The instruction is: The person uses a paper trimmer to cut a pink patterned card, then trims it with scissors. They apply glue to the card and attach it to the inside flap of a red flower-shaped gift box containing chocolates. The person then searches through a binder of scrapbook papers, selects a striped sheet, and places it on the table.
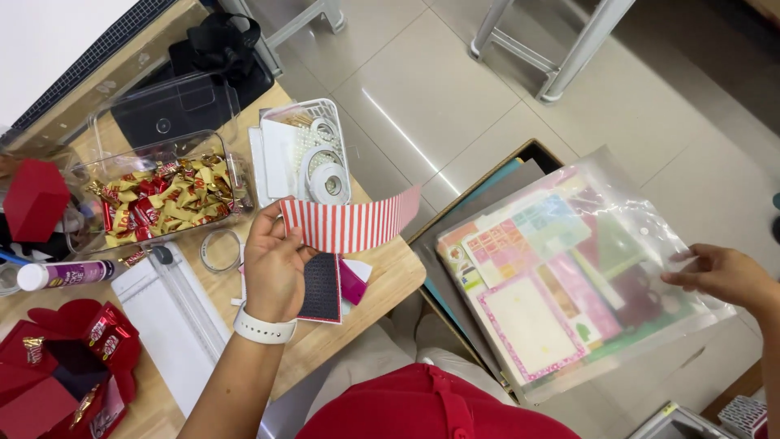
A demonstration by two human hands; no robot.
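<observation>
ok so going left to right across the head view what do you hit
red box → glue stick → candy tub → left hand → striped paper → plastic bag of craft papers → right hand

Left hand (275, 264) pinches a red-striped paper strip (353, 223); right hand (719, 275) grips a clear bag (585, 276), apparently of craft papers.

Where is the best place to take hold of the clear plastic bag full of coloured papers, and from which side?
Probably the bag is best pinched at its right edge, coming from the right, as the right hand does. That margin is flat, clear film beyond the papers, while its left part rests on the cardboard box.
</observation>
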